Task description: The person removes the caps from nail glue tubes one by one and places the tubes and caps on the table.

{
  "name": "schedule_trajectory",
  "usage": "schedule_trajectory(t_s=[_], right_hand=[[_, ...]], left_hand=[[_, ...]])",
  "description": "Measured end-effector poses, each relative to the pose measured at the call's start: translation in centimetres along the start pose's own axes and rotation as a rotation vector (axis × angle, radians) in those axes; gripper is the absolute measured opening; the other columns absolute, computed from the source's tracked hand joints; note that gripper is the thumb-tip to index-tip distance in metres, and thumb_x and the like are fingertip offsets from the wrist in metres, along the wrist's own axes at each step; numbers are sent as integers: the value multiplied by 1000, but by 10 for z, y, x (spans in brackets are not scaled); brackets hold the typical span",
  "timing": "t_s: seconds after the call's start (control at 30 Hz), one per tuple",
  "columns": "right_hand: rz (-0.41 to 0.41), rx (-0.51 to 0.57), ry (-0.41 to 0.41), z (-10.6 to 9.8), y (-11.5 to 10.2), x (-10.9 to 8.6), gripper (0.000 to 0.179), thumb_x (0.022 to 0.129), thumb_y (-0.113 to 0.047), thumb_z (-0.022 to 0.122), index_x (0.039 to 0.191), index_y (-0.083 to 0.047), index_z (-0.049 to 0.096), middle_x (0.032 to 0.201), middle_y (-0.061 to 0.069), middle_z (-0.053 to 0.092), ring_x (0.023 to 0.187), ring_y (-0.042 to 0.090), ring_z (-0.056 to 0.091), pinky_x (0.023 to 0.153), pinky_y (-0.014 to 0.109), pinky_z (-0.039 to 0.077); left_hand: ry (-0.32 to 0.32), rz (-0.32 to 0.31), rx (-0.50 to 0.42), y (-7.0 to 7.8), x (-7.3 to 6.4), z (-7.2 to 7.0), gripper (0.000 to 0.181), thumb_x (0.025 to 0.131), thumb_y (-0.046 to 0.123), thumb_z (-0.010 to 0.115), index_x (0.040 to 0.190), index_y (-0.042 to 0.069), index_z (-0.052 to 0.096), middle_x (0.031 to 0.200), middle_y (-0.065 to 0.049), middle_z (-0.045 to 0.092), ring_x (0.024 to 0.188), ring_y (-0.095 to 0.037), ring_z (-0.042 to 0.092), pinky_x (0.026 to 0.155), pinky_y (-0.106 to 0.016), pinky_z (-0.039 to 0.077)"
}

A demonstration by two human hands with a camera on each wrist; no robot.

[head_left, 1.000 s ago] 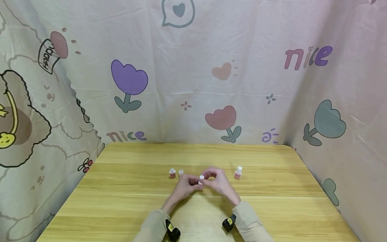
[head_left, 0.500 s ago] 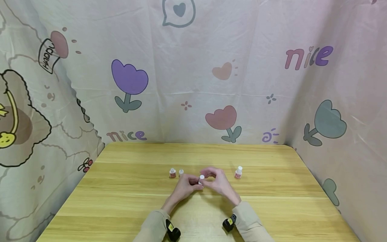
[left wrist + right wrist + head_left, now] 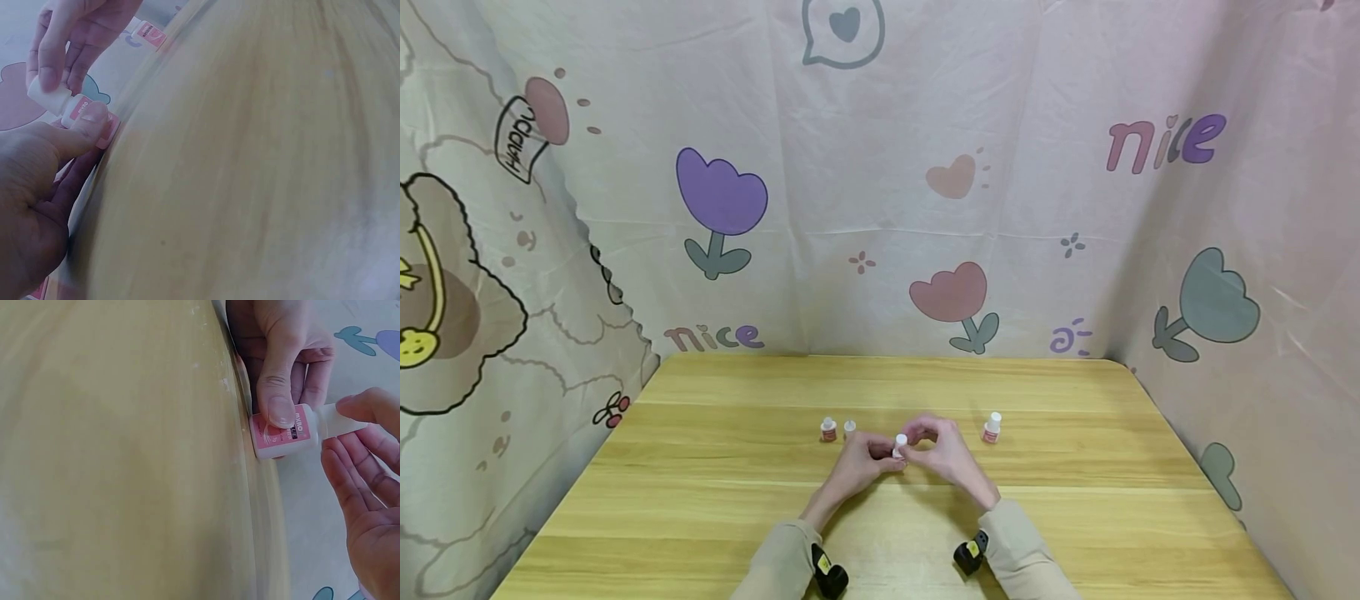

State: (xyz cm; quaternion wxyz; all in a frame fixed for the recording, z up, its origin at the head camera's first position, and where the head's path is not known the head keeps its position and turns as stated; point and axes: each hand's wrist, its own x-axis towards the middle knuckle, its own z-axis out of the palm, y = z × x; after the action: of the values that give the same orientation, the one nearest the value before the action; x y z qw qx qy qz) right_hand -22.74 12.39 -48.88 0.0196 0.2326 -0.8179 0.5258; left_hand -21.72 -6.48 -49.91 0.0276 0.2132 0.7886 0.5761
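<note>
Near the middle of the table, my left hand [image 3: 859,460] grips a small white glue bottle [image 3: 284,432] by its body, thumb across the pink label. The bottle stands upright, its base close to the tabletop. On its white cap [image 3: 340,420], the thumb and fingers of my right hand [image 3: 942,448] pinch from the right side. The cap sits on the bottle's neck. Just beyond my left hand, a small white-topped piece [image 3: 849,427] is partly hidden by it.
Another small bottle with a red label [image 3: 828,430] stands on the wooden table [image 3: 715,467] left of my hands. To their right stands a similar white-capped bottle [image 3: 992,428]. A printed curtain [image 3: 865,150] rises behind the table's far edge.
My right fingers shift slightly around the cap. The left hand keeps its grip on the glue bottle, and the other bottles stay where they were.
</note>
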Motion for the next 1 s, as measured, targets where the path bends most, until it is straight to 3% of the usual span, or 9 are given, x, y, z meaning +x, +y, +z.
schedule_trajectory(t_s=[0.1, 0.27, 0.4, 0.53, 0.73, 0.87, 1.0], right_hand=[[-17, 11, -18, 0, 0, 0, 19, 83, 1, 76, 100, -2, 72, 98, 13, 73, 86, 10, 67, 91, 30, 57], [-25, 35, -47, 0, 1, -1, 24, 84, 2, 74, 107, 4, 70, 104, 18, 72, 92, 21, 70, 95, 39, 57], [1, 22, -38, -1, 0, -1, 27, 84, -3, 77, 110, 2, 69, 104, 15, 73, 93, 17, 68, 94, 38, 57], [20, 4, -5, 0, -1, 0, 22, 83, -7, 80, 103, -4, 70, 96, 10, 72, 88, 11, 64, 89, 37, 57], [-4, 17, 16, 1, 0, 0, 18, 83, -5, 79, 98, -6, 70, 92, 10, 71, 84, 6, 62, 85, 33, 58], [-42, 28, 11, 1, 1, -1, 17, 83, -1, 77, 98, -3, 71, 95, 13, 72, 85, 8, 65, 87, 26, 56], [-54, 54, -16, 1, 1, 0, 20, 83, 3, 75, 102, 1, 71, 100, 18, 72, 89, 18, 69, 90, 27, 57]], left_hand=[[3, -1, -9, 4, -2, -1, 13, 82, -4, 78, 95, -3, 77, 91, -22, 77, 82, -26, 74, 71, -16, 54], [4, -4, -2, 3, -2, 0, 15, 83, -4, 78, 97, -5, 77, 94, -22, 77, 87, -30, 75, 73, -15, 55], [0, -2, 6, 1, -1, -1, 13, 83, -3, 78, 95, -3, 77, 91, -21, 77, 83, -25, 74, 72, -15, 54], [-7, 4, 0, 1, -1, -2, 11, 83, -3, 78, 93, -2, 78, 89, -20, 77, 80, -22, 73, 70, -16, 54], [-17, 16, -6, 2, -1, -2, 12, 83, -3, 77, 95, -3, 77, 90, -22, 77, 81, -25, 74, 70, -17, 55], [-13, 21, -4, 2, -1, -2, 13, 83, -3, 77, 96, -3, 77, 91, -21, 77, 82, -27, 75, 72, -18, 56], [0, 15, -1, 3, -1, -2, 14, 82, -4, 78, 97, -3, 77, 93, -21, 78, 84, -27, 75, 74, -18, 56]])
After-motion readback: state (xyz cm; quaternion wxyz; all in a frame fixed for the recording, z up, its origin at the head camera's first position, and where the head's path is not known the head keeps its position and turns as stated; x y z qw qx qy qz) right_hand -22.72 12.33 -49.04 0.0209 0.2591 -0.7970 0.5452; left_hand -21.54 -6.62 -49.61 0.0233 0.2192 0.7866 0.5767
